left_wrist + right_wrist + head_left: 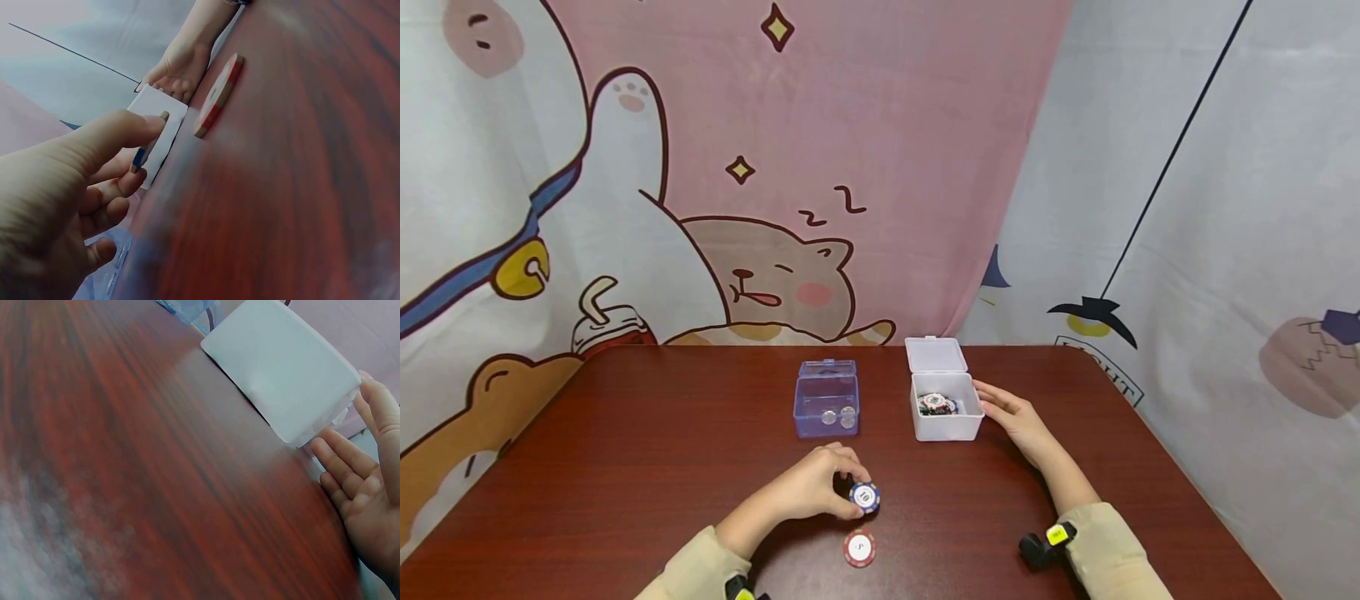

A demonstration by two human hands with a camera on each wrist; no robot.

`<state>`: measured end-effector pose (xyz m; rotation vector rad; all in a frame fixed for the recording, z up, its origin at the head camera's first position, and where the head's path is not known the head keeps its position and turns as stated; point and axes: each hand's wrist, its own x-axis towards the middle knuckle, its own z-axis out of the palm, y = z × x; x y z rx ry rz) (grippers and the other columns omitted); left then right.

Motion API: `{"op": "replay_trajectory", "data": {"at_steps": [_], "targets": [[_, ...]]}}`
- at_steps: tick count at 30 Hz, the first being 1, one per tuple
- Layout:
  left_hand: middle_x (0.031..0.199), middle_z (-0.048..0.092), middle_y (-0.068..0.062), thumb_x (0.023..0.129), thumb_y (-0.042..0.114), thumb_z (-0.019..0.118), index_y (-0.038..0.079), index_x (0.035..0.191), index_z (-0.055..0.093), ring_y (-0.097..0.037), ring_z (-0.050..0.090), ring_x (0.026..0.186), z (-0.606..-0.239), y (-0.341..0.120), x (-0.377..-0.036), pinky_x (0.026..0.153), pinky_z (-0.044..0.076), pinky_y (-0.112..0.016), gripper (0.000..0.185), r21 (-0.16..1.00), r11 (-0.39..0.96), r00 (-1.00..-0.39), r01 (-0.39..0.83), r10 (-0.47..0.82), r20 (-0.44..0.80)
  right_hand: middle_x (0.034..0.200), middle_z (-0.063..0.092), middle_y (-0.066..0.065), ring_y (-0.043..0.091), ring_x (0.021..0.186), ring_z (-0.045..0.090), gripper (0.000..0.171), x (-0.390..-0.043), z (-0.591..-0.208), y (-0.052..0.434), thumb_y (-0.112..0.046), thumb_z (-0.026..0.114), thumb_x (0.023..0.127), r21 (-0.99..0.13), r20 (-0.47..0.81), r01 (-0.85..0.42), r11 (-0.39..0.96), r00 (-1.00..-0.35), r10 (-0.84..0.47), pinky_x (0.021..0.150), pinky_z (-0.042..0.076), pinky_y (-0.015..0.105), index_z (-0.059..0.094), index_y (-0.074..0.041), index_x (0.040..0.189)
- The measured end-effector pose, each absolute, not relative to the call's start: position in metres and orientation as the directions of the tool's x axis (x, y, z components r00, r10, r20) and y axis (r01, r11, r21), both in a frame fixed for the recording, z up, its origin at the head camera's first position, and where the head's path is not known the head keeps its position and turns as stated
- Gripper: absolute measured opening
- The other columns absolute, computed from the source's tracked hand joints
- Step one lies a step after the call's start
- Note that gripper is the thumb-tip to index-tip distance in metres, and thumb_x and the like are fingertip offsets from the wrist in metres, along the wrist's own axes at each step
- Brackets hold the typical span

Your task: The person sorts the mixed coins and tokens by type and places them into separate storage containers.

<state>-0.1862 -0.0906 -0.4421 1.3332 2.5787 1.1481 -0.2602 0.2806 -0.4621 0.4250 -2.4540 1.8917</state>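
Between thumb and fingers, my left hand (pixel 815 486) pinches a blue poker chip (pixel 865 497) marked 10. In the left wrist view the blue chip (pixel 140 156) shows edge-on under the thumb. A red poker chip (pixel 859 548) lies flat on the table just nearer to me. My right hand (pixel 1012 419) rests against the right side of an open white plastic box (pixel 951 429), its fingers loosely extended in the right wrist view. Several poker chips (pixel 935 404) lie inside that box, its lid tipped back.
Left of the white box stands an open translucent blue box (pixel 826 427) with a few clear round discs (pixel 847 417) in it. Both boxes are on a dark reddish wooden table (pixel 647 450). A printed cloth (pixel 910 167) hangs behind the table's far edge.
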Motion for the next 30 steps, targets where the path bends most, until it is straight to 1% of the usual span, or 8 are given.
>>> {"op": "replay_trajectory", "data": {"at_steps": [4, 8, 12, 19, 24, 30], "targets": [[0.084, 0.061, 0.013, 0.063, 0.014, 0.085, 0.011, 0.093, 0.074, -0.007, 0.051, 0.082, -0.44, -0.087, -0.187, 0.073, 0.045, -0.024, 0.032, 0.605, 0.368, -0.645, 0.706, 0.687, 0.335, 0.132, 0.054, 0.019, 0.021, 0.121, 0.05, 0.047, -0.261, -0.463, 0.282, -0.02, 0.06, 0.096, -0.944, 0.175, -0.22, 0.244, -0.965, -0.195, 0.09, 0.04, 0.02, 0.05, -0.006, 0.139], [0.084, 0.062, 0.013, 0.062, 0.014, 0.087, 0.011, 0.092, 0.074, -0.006, 0.049, 0.08, -0.436, -0.082, -0.188, 0.071, 0.044, -0.023, 0.033, 0.6, 0.372, -0.658, 0.708, 0.657, 0.369, 0.133, 0.054, 0.019, 0.019, 0.12, 0.05, 0.047, -0.261, -0.463, 0.282, -0.021, 0.059, 0.096, -0.946, 0.167, -0.211, 0.248, -0.968, -0.185, 0.091, 0.04, 0.022, 0.05, -0.006, 0.14], [0.085, 0.062, 0.012, 0.063, 0.015, 0.087, 0.011, 0.093, 0.074, -0.006, 0.05, 0.08, -0.432, -0.076, -0.19, 0.071, 0.043, -0.023, 0.033, 0.609, 0.375, -0.675, 0.698, 0.628, 0.387, 0.133, 0.054, 0.02, 0.021, 0.121, 0.05, 0.047, -0.261, -0.463, 0.283, -0.021, 0.06, 0.096, -0.947, 0.169, -0.212, 0.24, -0.968, -0.187, 0.091, 0.04, 0.022, 0.049, -0.006, 0.14], [0.084, 0.061, 0.013, 0.064, 0.016, 0.086, 0.012, 0.092, 0.074, -0.008, 0.052, 0.081, -0.427, -0.062, -0.195, 0.07, 0.044, -0.025, 0.031, 0.64, 0.382, -0.713, 0.667, 0.574, 0.402, 0.133, 0.054, 0.019, 0.017, 0.12, 0.05, 0.048, -0.26, -0.462, 0.283, -0.024, 0.06, 0.095, -0.946, 0.166, -0.21, 0.245, -0.968, -0.188, 0.091, 0.04, 0.021, 0.05, -0.006, 0.139], [0.084, 0.061, 0.014, 0.064, 0.017, 0.086, 0.012, 0.093, 0.074, -0.007, 0.051, 0.082, -0.426, -0.052, -0.199, 0.071, 0.043, -0.024, 0.031, 0.644, 0.401, -0.734, 0.652, 0.547, 0.403, 0.133, 0.053, 0.02, 0.024, 0.123, 0.048, 0.047, -0.26, -0.462, 0.282, -0.021, 0.06, 0.096, -0.949, 0.17, -0.214, 0.232, -0.966, -0.194, 0.091, 0.04, 0.02, 0.05, -0.006, 0.14], [0.084, 0.062, 0.013, 0.065, 0.017, 0.086, 0.011, 0.094, 0.074, -0.008, 0.052, 0.084, -0.423, -0.044, -0.204, 0.075, 0.041, -0.027, 0.031, 0.65, 0.405, -0.748, 0.642, 0.518, 0.416, 0.134, 0.052, 0.021, 0.028, 0.124, 0.046, 0.046, -0.259, -0.459, 0.279, -0.015, 0.058, 0.097, -0.953, 0.165, -0.209, 0.218, -0.965, -0.204, 0.09, 0.039, 0.018, 0.048, -0.005, 0.14]]}}
